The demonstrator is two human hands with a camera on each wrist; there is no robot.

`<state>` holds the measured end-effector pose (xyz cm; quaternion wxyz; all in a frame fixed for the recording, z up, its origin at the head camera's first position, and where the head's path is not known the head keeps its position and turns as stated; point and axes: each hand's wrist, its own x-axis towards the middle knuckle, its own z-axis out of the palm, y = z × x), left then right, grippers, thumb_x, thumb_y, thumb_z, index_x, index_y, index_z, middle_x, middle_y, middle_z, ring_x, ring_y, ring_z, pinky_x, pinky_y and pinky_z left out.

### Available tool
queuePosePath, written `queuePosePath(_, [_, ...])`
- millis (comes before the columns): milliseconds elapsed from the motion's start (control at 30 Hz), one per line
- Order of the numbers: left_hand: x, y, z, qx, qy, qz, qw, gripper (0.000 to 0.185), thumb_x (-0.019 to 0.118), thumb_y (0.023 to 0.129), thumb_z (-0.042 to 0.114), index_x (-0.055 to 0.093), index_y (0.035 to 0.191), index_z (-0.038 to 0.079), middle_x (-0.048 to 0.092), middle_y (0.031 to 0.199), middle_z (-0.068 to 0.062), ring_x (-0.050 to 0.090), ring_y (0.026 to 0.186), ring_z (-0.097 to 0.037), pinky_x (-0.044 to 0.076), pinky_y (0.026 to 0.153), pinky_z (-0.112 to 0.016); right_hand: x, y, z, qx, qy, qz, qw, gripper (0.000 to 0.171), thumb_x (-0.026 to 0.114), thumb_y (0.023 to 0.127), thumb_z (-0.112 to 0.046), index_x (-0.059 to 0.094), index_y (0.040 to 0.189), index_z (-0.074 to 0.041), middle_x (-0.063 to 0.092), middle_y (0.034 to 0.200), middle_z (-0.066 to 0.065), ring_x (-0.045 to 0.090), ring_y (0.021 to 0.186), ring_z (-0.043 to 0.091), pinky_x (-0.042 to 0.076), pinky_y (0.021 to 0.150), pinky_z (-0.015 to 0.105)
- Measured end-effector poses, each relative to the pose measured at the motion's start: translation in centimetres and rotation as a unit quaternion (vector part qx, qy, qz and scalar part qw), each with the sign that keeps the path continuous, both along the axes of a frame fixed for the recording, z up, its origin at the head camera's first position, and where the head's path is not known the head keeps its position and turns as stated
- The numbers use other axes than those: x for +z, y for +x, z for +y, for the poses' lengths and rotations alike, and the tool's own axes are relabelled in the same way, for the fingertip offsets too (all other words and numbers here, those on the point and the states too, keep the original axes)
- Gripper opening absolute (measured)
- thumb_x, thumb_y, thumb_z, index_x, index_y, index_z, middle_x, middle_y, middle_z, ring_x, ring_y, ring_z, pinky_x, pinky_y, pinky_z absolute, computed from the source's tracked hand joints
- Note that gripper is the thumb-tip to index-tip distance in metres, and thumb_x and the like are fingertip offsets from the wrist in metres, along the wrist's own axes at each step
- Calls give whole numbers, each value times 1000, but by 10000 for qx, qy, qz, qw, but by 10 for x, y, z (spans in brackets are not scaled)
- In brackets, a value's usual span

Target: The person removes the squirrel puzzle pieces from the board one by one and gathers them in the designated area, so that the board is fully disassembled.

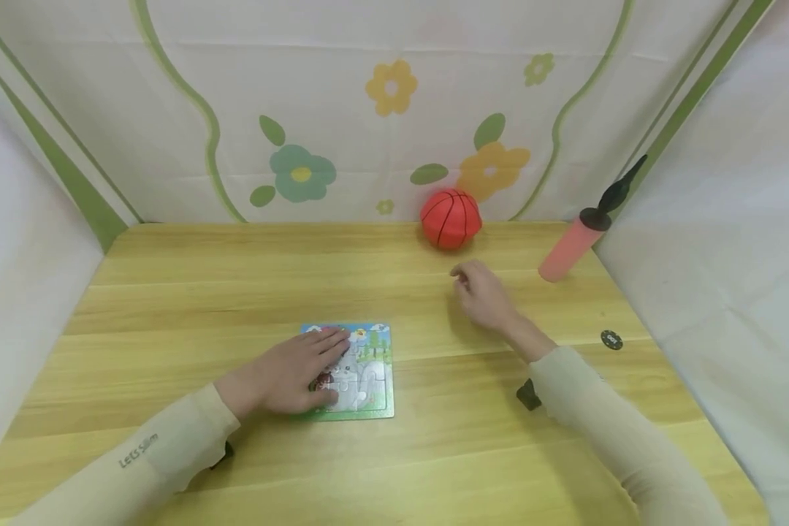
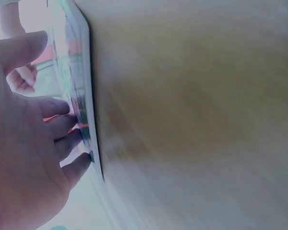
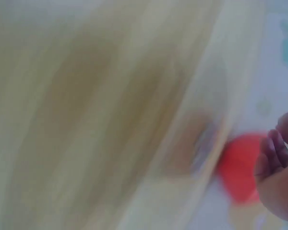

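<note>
One left hand (image 1: 296,374) lay, fingers straight, across a picture puzzle (image 1: 372,376) near the middle of a wooden table (image 1: 204,281), while the right hand (image 1: 485,296), its fingers loosely curled, hung near a red ball (image 1: 451,219) beside a flowered backdrop (image 1: 342,102), left of a pink pump (image 1: 570,248).

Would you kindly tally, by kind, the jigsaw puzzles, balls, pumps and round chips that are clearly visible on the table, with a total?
Jigsaw puzzle: 1
Red ball: 1
Pink-and-black pump: 1
Dark round chip: 1
Total: 4
</note>
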<state>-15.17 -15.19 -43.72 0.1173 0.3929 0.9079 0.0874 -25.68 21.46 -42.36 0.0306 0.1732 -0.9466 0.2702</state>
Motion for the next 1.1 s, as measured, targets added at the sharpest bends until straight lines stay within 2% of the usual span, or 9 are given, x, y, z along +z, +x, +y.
queuePosePath(200, [4,-1,-4,114,112,-52,9999,86,53,101,54,29,163,0,27,173,-17,27,161,-38,28,131,-57,5,14,-72,956,63,-355,9948,31,57,103,-12,66,128,3,69,122,17,64,115,30,58,100,45])
queuePosePath(333, [7,-2,-8,357,63,17,9993,89,55,101,54,27,161,-6,24,173,-22,23,162,-40,26,132,-56,2,27,-109,1734,646,-352,9821,36,64,101,-21,68,129,1,70,126,16,63,120,30,53,108,44])
queuePosePath(467, [7,-2,-13,632,-78,-55,9980,93,55,100,57,26,161,-8,22,172,-24,22,162,-42,27,132,-56,0,42,-131,2151,1224,-431,9679,49,71,98,-36,67,132,-2,69,127,14,62,120,29,52,108,42])
queuePosePath(600, [6,-1,-15,677,-184,-185,9974,95,53,101,60,23,162,-7,19,173,-25,20,162,-43,26,132,-57,1,52,-143,2079,1505,-567,9648,60,77,92,-45,66,134,-4,67,124,12,60,117,26,53,103,39])
queuePosePath(733, [7,2,-14,721,-277,-261,9967,96,51,101,61,22,162,-7,18,173,-25,19,162,-43,25,132,-57,3,56,-151,1951,1703,-521,9645,63,81,88,-47,66,133,-4,67,124,11,59,117,25,53,104,38])
queuePosePath(967, [7,6,-12,782,-353,-170,9962,96,53,100,59,22,161,-9,18,173,-26,20,162,-43,26,132,-56,3,55,-159,1823,1920,-492,9631,51,84,87,-39,71,125,-8,71,122,9,64,117,26,54,107,39])
queuePosePath(1100, [5,7,-12,827,-368,-129,9958,97,52,100,60,22,162,-8,18,173,-25,21,162,-43,26,132,-56,1,52,-161,1723,1881,-470,9658,45,86,85,-35,74,119,-8,74,116,8,67,112,25,57,102,37])
